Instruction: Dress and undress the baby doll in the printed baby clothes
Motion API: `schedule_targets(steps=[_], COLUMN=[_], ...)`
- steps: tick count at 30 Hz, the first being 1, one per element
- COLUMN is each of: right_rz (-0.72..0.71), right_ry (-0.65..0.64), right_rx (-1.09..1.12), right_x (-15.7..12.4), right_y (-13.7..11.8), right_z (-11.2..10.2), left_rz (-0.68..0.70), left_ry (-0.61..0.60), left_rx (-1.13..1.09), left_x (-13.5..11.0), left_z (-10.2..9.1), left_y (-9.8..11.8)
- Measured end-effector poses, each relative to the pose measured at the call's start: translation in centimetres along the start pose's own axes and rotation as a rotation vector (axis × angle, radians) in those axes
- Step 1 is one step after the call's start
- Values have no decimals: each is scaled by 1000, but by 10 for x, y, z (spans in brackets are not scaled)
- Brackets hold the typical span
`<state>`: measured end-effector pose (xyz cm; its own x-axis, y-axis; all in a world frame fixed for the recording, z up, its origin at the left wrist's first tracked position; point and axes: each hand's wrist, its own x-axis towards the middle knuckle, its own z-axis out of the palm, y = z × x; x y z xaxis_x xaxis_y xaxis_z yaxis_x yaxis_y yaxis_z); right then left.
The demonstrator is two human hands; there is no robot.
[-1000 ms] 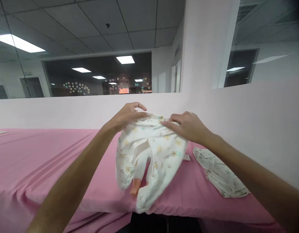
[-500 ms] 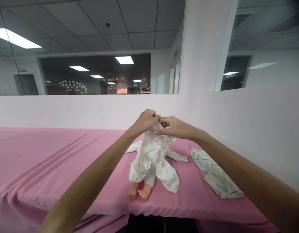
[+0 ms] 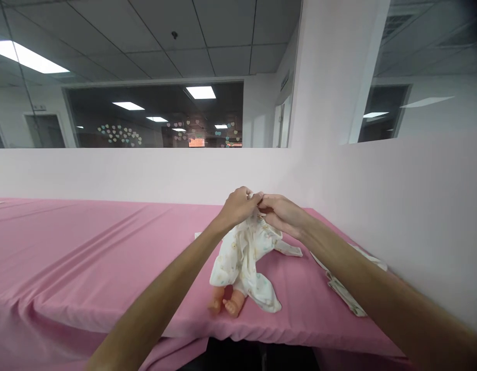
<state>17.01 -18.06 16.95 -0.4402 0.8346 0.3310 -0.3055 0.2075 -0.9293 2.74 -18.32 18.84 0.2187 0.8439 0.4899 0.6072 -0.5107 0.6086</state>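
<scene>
A baby doll lies on the pink tablecloth, only its bare feet showing near the table's front edge. A white printed baby garment covers its body. My left hand and my right hand meet at the upper end of the garment, both with fingers pinched on the fabric there. The doll's head is hidden behind my hands.
A folded white printed cloth lies on the table to the right, partly behind my right forearm. A low white partition wall runs along the table's far side and right. The table's front edge is close below the doll's feet.
The garment was held up spread wide over the doll; now it lies lowered along the doll's body. My hands have come together at its upper end, farther from me.
</scene>
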Motion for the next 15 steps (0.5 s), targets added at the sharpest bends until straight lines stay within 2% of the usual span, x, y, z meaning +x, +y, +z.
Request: schedule_targets(steps=[2, 8, 11, 15], right_rz=[-37, -58, -25, 50], right_ry=[-31, 30, -11, -42], right_rx=[84, 186, 111, -82], right_x=[-3, -1, 3, 2], right_y=[2, 13, 23, 30], right_z=[-2, -13, -20, -34], left_rz=[39, 85, 100, 167], left_ry=[-24, -18, 12, -35], left_rx=[-94, -243, -316, -364], left_x=[1, -6, -10, -25], left_z=[0, 7, 13, 22], left_y=[-1, 2, 8, 20])
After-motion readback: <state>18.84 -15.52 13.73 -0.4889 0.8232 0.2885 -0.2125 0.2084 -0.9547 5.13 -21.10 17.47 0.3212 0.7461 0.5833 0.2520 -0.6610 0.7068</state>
